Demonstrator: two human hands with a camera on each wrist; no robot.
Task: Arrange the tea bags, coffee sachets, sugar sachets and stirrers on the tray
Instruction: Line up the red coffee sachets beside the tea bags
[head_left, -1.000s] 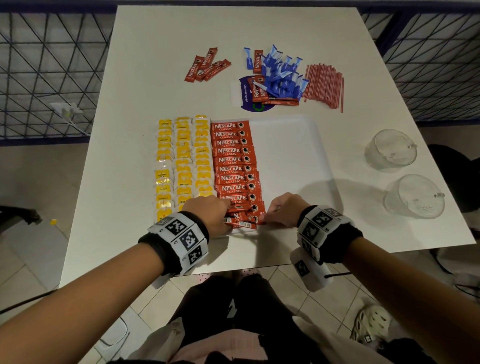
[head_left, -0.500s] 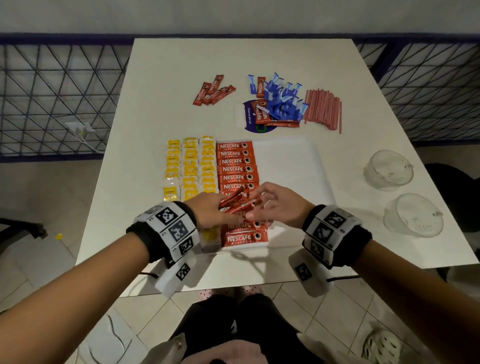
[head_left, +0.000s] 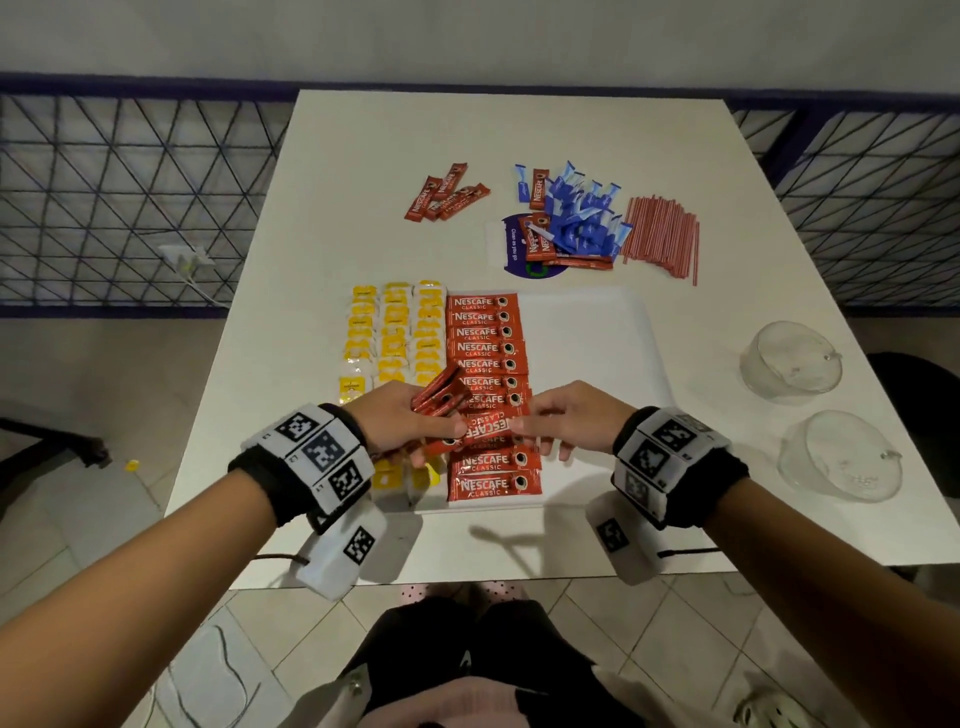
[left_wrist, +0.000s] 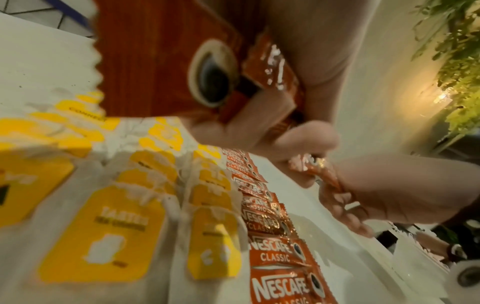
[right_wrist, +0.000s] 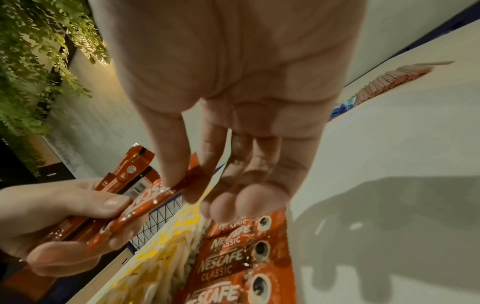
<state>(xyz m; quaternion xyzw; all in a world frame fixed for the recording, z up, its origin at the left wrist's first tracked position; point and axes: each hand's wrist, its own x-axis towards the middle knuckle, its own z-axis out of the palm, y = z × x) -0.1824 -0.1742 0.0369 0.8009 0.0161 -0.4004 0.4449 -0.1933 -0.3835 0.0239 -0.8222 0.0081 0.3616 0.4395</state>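
A white tray (head_left: 587, 338) holds columns of yellow tea bags (head_left: 395, 332) and a column of red coffee sachets (head_left: 485, 348). Above its near end my left hand (head_left: 410, 421) grips a small bundle of red coffee sachets (head_left: 441, 395). My right hand (head_left: 566, 418) pinches the right end of one coffee sachet (head_left: 491, 423) from that bundle between thumb and forefinger; my left thumb presses its other end. In the right wrist view the pinched sachet (right_wrist: 155, 195) runs between both hands. Blue sugar sachets (head_left: 582, 215) and red stirrers (head_left: 662, 236) lie beyond the tray.
Several loose coffee sachets (head_left: 447, 195) lie at the back of the white table (head_left: 363, 182). Two clear glass cups (head_left: 789, 361) (head_left: 839, 454) stand at the right edge. The tray's right half is bare. A wire fence surrounds the table.
Both hands have lifted off the tray's near end with the sachet bundle. The right hand now pinches one sachet out of the left hand's bundle.
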